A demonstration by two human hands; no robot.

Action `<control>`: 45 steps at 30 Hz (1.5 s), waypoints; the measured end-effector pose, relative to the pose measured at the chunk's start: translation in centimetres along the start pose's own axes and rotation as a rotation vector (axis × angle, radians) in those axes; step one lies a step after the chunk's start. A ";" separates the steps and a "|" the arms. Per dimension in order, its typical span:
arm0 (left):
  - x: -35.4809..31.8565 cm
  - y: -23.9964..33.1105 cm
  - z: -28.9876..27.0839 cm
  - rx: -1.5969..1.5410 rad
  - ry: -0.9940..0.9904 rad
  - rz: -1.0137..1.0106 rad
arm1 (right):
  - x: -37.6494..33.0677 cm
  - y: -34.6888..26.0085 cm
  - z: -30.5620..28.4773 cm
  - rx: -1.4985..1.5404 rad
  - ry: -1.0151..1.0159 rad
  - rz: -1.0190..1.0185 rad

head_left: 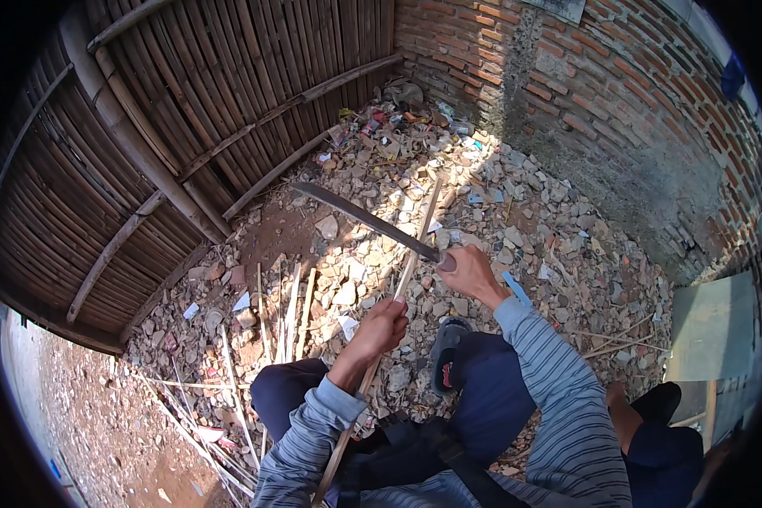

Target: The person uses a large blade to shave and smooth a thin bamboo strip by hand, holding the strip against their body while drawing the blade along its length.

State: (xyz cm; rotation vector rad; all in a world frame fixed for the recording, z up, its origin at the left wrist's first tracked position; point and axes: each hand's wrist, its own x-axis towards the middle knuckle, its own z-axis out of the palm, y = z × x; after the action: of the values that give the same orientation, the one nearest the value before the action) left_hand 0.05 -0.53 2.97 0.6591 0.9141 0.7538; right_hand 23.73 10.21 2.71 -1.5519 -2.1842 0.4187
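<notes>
My left hand [378, 331] is closed around a long, pale strip of split bamboo [410, 273]. The strip slants from beside my lap up and away over the rubble. My right hand [469, 274] grips the short handle of a machete [366, 219], its long dark blade pointing to the far left. Near the handle the blade crosses the strip, beyond my left hand. Whether the edge touches the strip or has cut into it, I cannot tell.
Broken stones and litter [356, 169] cover the ground. Several loose bamboo strips [292, 313] lie to the left. A bamboo wall [254, 76] stands at far left, a brick wall [601, 93] at right. Another person's leg [660, 449] shows at lower right.
</notes>
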 end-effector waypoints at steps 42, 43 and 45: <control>-0.7 -1.4 -1.3 0.851 0.243 0.327 | 2.2 4.2 0.0 0.088 0.033 0.033; -0.6 -1.2 -1.3 0.851 0.247 0.323 | 2.2 3.9 -0.3 0.093 0.012 -0.029; -0.5 -1.1 -1.1 0.804 0.224 0.355 | 2.3 3.7 -0.4 0.099 -0.008 -0.093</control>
State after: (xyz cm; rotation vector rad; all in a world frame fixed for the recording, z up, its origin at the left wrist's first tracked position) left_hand -0.82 -1.36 1.90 1.4947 1.3379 0.7718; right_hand 26.30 13.62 1.67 -1.3933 -2.1966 0.4973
